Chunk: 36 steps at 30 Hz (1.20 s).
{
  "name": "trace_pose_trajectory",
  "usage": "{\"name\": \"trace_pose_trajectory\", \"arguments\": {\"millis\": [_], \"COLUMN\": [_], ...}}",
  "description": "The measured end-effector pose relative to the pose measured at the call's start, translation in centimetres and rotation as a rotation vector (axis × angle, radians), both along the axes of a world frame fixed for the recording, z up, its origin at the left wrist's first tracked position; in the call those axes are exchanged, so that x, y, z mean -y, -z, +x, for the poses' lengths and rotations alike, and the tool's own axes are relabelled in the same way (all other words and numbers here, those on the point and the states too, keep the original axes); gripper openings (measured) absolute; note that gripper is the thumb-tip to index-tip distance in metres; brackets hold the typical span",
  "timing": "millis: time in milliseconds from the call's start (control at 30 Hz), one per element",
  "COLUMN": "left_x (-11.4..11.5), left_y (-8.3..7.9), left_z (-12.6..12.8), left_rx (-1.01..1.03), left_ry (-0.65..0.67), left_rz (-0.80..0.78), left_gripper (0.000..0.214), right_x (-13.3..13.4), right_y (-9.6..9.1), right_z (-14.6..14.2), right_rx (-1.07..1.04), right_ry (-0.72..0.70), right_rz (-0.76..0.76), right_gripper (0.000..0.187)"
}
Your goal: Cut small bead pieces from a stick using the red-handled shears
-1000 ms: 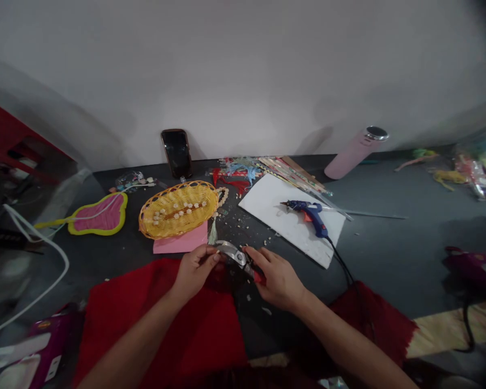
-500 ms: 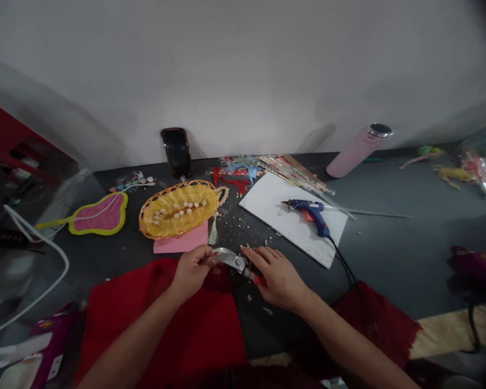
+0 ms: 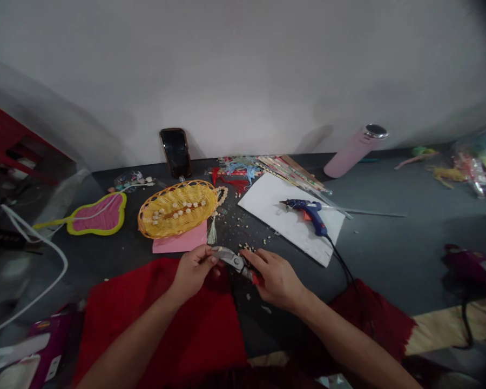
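Observation:
Red-handled pruning shears (image 3: pixel 231 259) point leftward, held by my right hand (image 3: pixel 276 278), whose fingers wrap the grips. At the blade tip, my left hand (image 3: pixel 194 270) is closed in a pinch; whatever sits between its thumb and fingers is too small or hidden to name. Small pale bits (image 3: pixel 247 247) lie on the dark table just behind the shears. Under my left forearm spreads a red cloth (image 3: pixel 166 324). Beyond my left hand, a yellow woven basket (image 3: pixel 166 197) holds several small pale pieces, with pink paper (image 3: pixel 178 243) beneath its front.
A blue glue gun (image 3: pixel 310 212) rests on a white board (image 3: pixel 263 200), its cord running toward the front edge. Behind stand a phone (image 3: pixel 175 152) and a pink bottle (image 3: pixel 354 151). Sticks and tassels (image 3: pixel 247 167) lie by the wall. A pink-and-yellow fan (image 3: pixel 99 213) is at left.
The view has shifted slightly, so the things at the right appear a little further left. Both hands keep their hold, and the shears stay at my left fingertips.

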State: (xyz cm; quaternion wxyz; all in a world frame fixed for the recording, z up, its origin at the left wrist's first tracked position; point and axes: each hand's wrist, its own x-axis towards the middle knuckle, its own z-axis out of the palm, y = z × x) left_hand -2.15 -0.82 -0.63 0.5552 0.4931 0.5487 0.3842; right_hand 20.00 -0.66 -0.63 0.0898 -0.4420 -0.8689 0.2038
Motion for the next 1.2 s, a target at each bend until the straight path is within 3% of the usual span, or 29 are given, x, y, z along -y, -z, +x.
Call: {"name": "trace_pose_trajectory", "arguments": {"millis": [200,500,800,933,1200], "left_x": [0.0,0.0,0.1,-0.1,-0.5], "left_y": [-0.4,-0.1,0.2,-0.1,-0.4], "left_z": [-0.2,-0.4,-0.3,-0.3,-1.2], "left_rx": [0.003,0.039,0.092,0.084,0.110], "left_ry": [0.043,0.115,0.089,0.074,0.251], "left_rz": [0.015,-0.010,-0.032,-0.036,-0.136], "left_gripper": [0.015,0.015,0.020,0.022,0.030], "right_x": [-0.2,-0.2,0.4,0.1,-0.5], "right_y": [-0.2,-0.3,0.0,0.1,-0.3], "right_z": [0.0,0.3,-0.2,-0.2,0.4], "right_rx": [0.040,-0.019,-0.011,-0.009,-0.011], "right_ry": [-0.017,-0.037,0.012,-0.008,-0.065], "right_rz": [0.009,-0.002,-0.041,-0.017,0.002], "right_gripper": [0.068,0.064,0.056,0.060,0.064]}}
